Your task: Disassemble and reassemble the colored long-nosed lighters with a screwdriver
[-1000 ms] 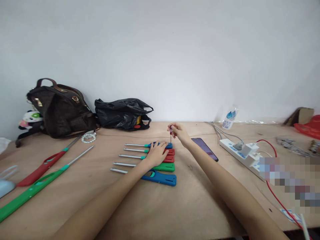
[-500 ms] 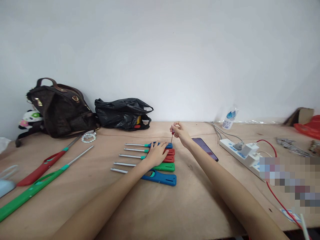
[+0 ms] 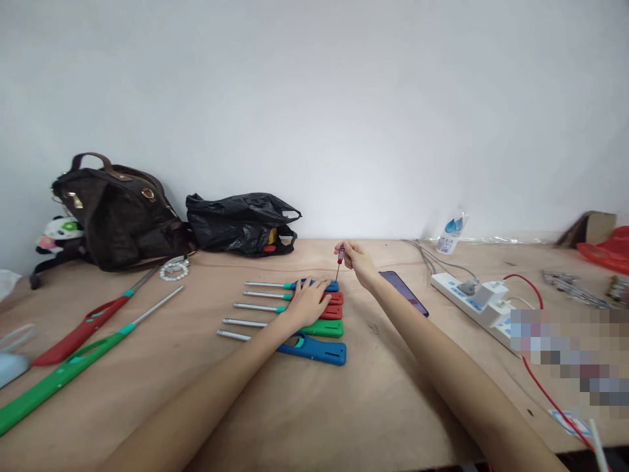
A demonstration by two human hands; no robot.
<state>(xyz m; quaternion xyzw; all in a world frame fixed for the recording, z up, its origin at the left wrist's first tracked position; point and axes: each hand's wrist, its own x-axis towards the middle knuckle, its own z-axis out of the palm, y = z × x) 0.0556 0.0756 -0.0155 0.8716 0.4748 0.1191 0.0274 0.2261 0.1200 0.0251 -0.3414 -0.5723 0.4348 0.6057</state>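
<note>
Several long-nosed gas lighters lie side by side on the table, noses to the left. My left hand (image 3: 309,305) rests with spread fingers across the far blue lighter (image 3: 333,286) and the red lighters (image 3: 335,299) next to it. Between its closed fingers my right hand (image 3: 358,260) grips a small screwdriver (image 3: 341,260) with a red-and-clear handle. The shaft points down, its tip at the end of the far blue lighter. Nearer me are a green lighter (image 3: 331,328) and another blue lighter (image 3: 319,350), partly behind my left forearm.
Left are a red lighter (image 3: 81,333), a green lighter (image 3: 63,373), a bead bracelet (image 3: 174,271) and a brown bag (image 3: 122,216). A black plastic bag (image 3: 236,226) sits by the wall. Right of my hand are a phone (image 3: 403,293), a power strip (image 3: 449,290) and a bottle (image 3: 452,234).
The fingers of my right hand have shifted on the screwdriver, and more of its handle shows. My left hand and the lighters have stayed in place.
</note>
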